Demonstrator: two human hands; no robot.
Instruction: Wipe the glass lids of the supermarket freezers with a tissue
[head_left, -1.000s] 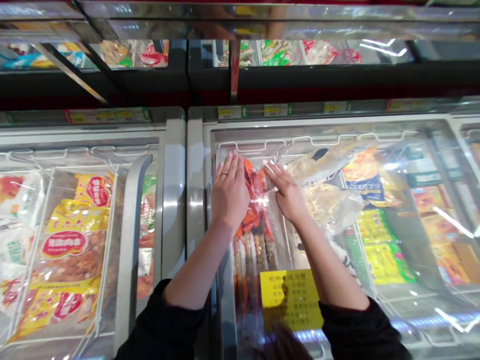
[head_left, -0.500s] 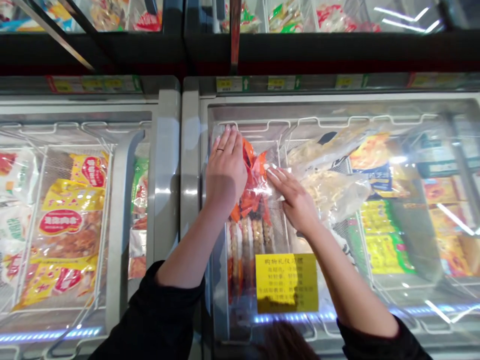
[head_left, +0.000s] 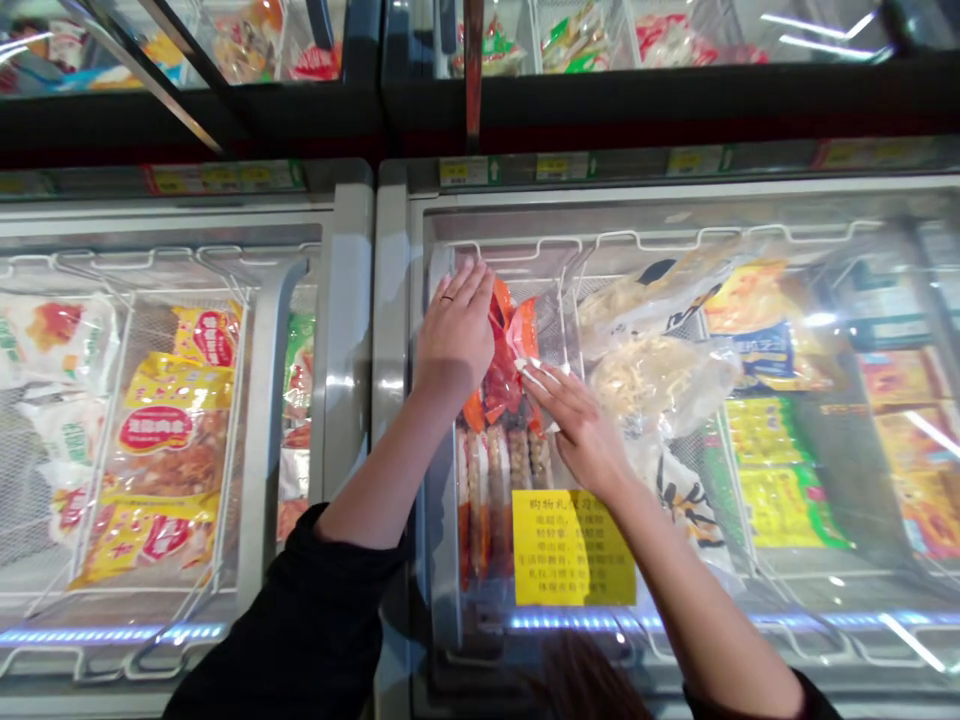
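My left hand [head_left: 455, 332], with a dark ring on one finger, lies flat with its fingers stretched forward. It appears to rest on the freezer's clear lid [head_left: 517, 625], near the left frame. My right hand [head_left: 574, 415] is lower and to the right, palm down, its extended fingers pointing up and left. Between the hands shows an orange-red plastic package [head_left: 504, 375], seemingly beneath the lid. Below it, several packs of round pieces [head_left: 499, 470] stand in a row. A yellow notice [head_left: 574, 550] is on the lid, partly behind my right forearm.
Clear bags of pale food [head_left: 649, 385] and yellow-green packs [head_left: 772, 505] lie in wire baskets to the right. A grey frame [head_left: 390, 400] separates this freezer from another with yellow bags [head_left: 161, 430]. Price labels [head_left: 469, 172] line the back edge, below a dark shelf [head_left: 637, 105].
My right hand has shifted slightly left and down, closer to the orange-red package. My left hand stays at nearly the same spot on the lid. The view has shifted a little.
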